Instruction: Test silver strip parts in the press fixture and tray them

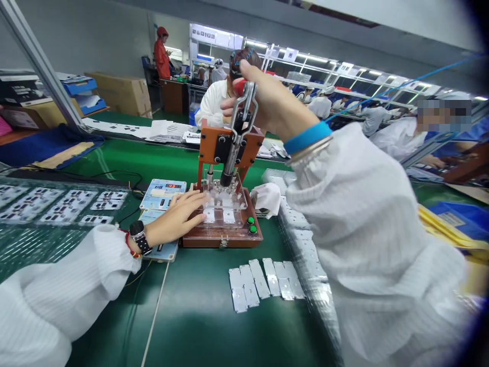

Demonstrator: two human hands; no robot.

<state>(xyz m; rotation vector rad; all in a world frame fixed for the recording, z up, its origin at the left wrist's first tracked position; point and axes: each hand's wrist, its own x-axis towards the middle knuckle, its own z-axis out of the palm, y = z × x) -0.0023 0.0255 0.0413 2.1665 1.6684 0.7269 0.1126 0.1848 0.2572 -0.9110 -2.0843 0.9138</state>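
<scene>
One press (229, 167) — right hand (272, 98) curled round its red handle (239, 87), left hand (178, 218) open at its clear plate (237, 203).

A plain grey wall (95, 38) fills the upper left of the frame, crossed by a slanting metal post (40, 56). Beneath it stands a large cardboard box (118, 94), with a strip of floor (157, 113) between it and a brown desk (171, 104). Bright light tubes (318, 57) run in rows across the upper right, below a broad grey overhead beam (305, 30). A green worktable (206, 316) spans the lower middle.
</scene>
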